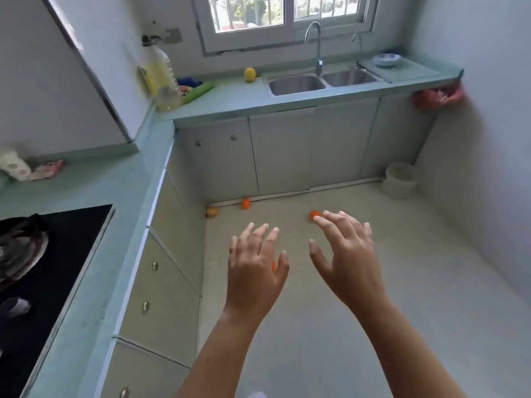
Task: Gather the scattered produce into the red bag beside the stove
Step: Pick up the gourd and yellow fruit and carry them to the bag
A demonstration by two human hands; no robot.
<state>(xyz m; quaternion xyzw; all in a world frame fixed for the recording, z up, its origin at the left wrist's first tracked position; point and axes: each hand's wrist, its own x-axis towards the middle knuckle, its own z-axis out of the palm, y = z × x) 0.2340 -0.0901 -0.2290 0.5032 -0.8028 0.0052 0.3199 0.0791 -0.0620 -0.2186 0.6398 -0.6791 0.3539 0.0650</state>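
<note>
Small orange fruits lie on the pale floor: one (246, 203) by the cabinet base, a yellower one (212, 212) in the corner, one (314, 214) just past my right fingertips, and one (273, 265) mostly hidden behind my left hand. A yellow fruit (249, 74) and a green cucumber (198, 91) rest on the counter near the sink. A red bag (438, 96) hangs at the counter's far right end. My left hand (254, 270) and my right hand (346, 255) hover above the floor, fingers spread, holding nothing.
A black stove (54, 268) with a pan sits at the left. An oil bottle (162, 79), a double sink (321, 81) and a bowl (387, 59) are on the green counter. A white bucket (400, 179) stands by the right wall.
</note>
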